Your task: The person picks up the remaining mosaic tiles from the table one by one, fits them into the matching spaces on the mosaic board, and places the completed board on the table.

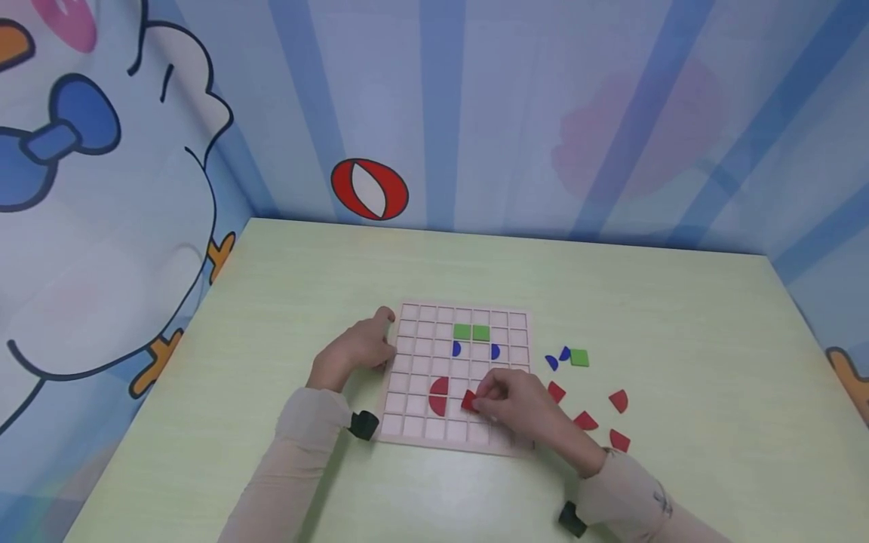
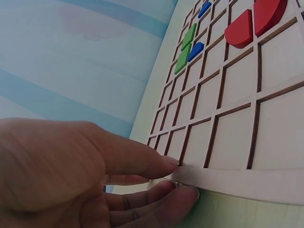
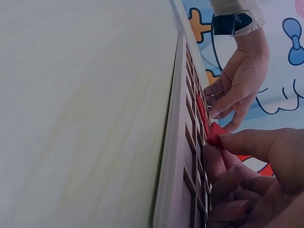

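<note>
A pale wooden grid board [image 1: 416, 388] lies on the table. At its left edge, my left hand [image 1: 360, 343] holds the rim; the left wrist view shows the thumb on the rim and other fingers against the side below. Over the board's lower middle, my right hand [image 1: 519, 400] pinches a red piece [image 1: 468, 400] between thumb and fingertip, tilted in the right wrist view [image 3: 215, 135]. Left of it, two red quarter-circle pieces [image 1: 438, 406] sit in cells, one above the other. Farther up are two green squares [image 1: 462, 332] and two blue half-circles [image 1: 456, 348].
Right of the board lie several loose red quarter-circle pieces [image 1: 618, 400], two blue pieces [image 1: 551, 363] and a green square [image 1: 579, 357]. The pale table [image 1: 686, 324] meets a printed wall [image 1: 502, 121] at the back. Dark wrist-worn devices [image 1: 363, 425] sit at both cuffs.
</note>
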`<state>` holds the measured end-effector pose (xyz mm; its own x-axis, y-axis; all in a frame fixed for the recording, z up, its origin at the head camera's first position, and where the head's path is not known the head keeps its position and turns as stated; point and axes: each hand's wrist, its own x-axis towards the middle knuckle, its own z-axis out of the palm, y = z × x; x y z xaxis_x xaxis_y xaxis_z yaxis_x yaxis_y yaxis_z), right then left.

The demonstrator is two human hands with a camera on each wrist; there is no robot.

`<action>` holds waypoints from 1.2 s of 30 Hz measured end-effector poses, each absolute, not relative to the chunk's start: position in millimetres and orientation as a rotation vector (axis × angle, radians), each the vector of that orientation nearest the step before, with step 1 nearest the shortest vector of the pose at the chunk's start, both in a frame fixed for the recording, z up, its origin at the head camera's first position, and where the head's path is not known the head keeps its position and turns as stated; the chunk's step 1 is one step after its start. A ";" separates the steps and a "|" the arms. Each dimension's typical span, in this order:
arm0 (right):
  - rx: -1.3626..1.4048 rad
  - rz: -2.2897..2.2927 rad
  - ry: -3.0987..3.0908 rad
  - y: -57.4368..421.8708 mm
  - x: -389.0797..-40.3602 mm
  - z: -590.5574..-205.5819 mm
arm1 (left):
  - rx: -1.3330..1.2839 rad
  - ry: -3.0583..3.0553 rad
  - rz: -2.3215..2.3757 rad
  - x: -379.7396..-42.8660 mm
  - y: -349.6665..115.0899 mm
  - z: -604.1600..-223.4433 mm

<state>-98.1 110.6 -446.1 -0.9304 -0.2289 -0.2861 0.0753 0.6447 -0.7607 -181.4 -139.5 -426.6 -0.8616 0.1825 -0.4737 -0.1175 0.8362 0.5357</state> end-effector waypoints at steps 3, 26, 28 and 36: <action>-0.126 -1.181 2.501 109.4 -98.2 -444.6 | 0.049 2.486 0.774 -181.6 -139.4 -426.8; 0.171 -1.537 1.900 107.5 -95.4 -442.2 | 0.047 2.461 0.766 -183.8 -138.8 -423.4; 0.184 -1.563 1.864 107.7 -95.2 -441.3 | 0.044 2.459 0.769 -183.7 -138.6 -423.0; 0.212 -1.552 1.850 106.3 -94.8 -442.2 | 0.046 2.452 0.768 -183.1 -138.2 -420.9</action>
<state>-94.8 106.3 -442.2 -0.7399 -0.3042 -0.5999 0.5379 0.2680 -0.7993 -183.1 -138.2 -420.9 -0.8403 0.1930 -0.5065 -0.1306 0.8349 0.5347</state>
